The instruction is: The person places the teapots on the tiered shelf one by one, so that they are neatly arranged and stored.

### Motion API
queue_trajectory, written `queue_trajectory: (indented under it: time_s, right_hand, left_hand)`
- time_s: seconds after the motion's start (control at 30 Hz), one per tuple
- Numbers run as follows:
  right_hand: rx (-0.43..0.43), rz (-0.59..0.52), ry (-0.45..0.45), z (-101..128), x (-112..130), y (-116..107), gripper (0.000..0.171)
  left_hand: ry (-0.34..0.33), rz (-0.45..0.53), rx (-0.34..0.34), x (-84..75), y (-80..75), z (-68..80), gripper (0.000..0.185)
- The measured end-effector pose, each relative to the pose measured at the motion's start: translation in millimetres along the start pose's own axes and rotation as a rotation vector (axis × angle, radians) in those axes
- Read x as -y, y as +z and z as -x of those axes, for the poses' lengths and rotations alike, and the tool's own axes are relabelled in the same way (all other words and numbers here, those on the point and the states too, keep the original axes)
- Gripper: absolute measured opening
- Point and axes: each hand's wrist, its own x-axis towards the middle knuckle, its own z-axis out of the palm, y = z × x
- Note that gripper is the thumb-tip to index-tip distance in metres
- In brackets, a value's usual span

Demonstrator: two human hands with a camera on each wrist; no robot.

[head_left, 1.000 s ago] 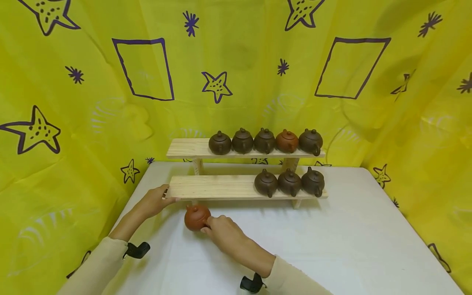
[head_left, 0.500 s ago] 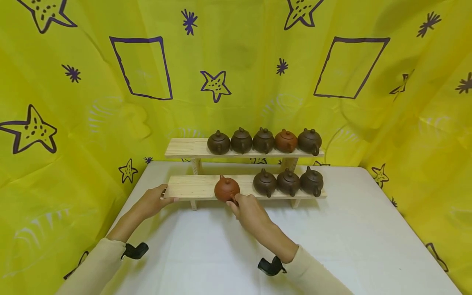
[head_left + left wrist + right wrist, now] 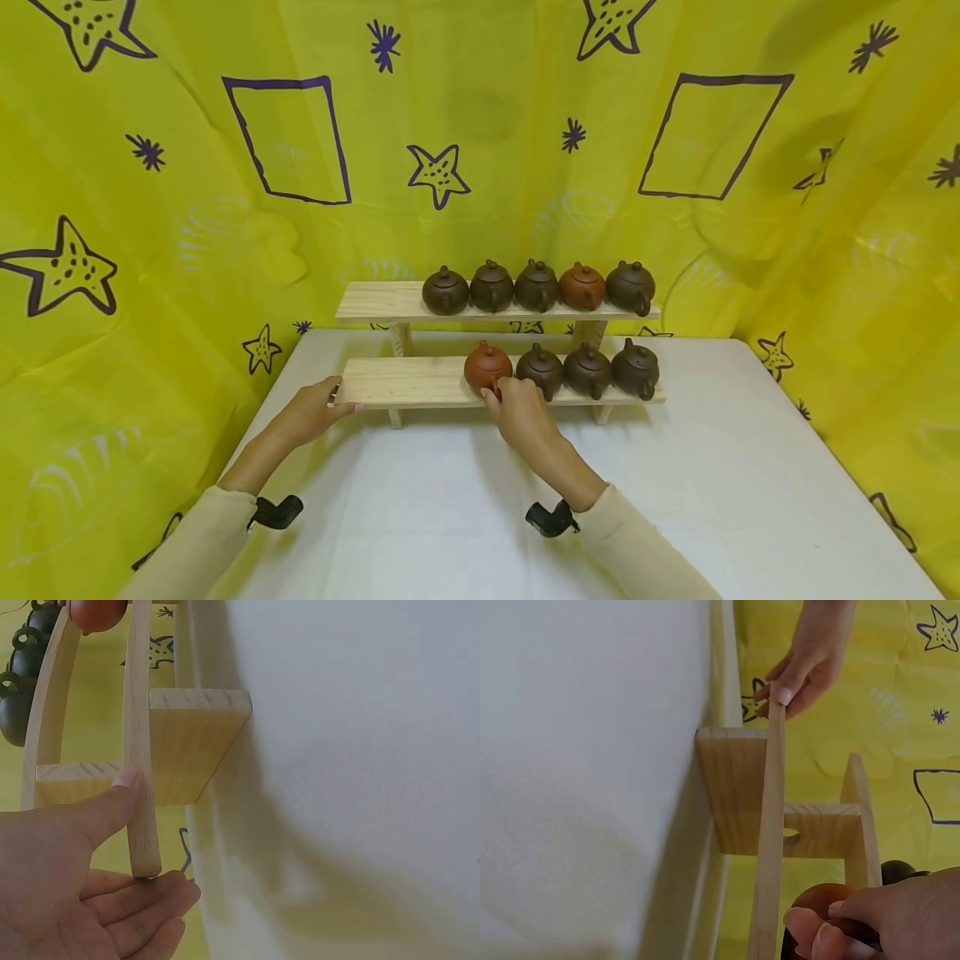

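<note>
My right hand (image 3: pixel 528 423) pinches the handle of a reddish-orange teapot (image 3: pixel 486 365), which stands on the lower board of a two-tier wooden shelf (image 3: pixel 405 383). That teapot sits just left of several dark brown teapots (image 3: pixel 539 370) in the same row. In the right wrist view, fingers (image 3: pixel 870 915) cover much of the teapot (image 3: pixel 817 898). At the lower board's left end, my left hand (image 3: pixel 306 414) grips the wood. The left wrist view has its thumb (image 3: pixel 120 796) on the front edge, with the other fingers by the board's end.
On the upper board (image 3: pixel 378 302) stand several dark teapots (image 3: pixel 446 292) and one reddish teapot (image 3: pixel 582 287). A white-covered table (image 3: pixel 442 500) lies under the shelf. Yellow patterned cloth (image 3: pixel 495 100) hangs behind and at both sides.
My right hand has lifted the reddish teapot from in front of the shelf onto the lower board, then moved it right beside the dark ones. The left hand has stayed at the board's end.
</note>
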Motion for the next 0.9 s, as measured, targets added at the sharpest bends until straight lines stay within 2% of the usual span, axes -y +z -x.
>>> queue_trajectory:
  time_s: [0.43,0.63,0.9]
  right_hand:
    - [-0.010,0.037,0.046,-2,-4,5,0.037]
    - [-0.036,0.074,0.051,-2,-6,5,0.042]
    - [-0.028,0.078,0.067,-2,-9,4,0.054]
  left_hand:
    - [0.001,-0.009,0.008,0.2,0.6,-4.4,0.069]
    - [-0.001,0.002,0.021,-0.8,1.8,-7.9,0.067]
    - [-0.004,0.011,0.018,-0.2,4.1,-9.4,0.067]
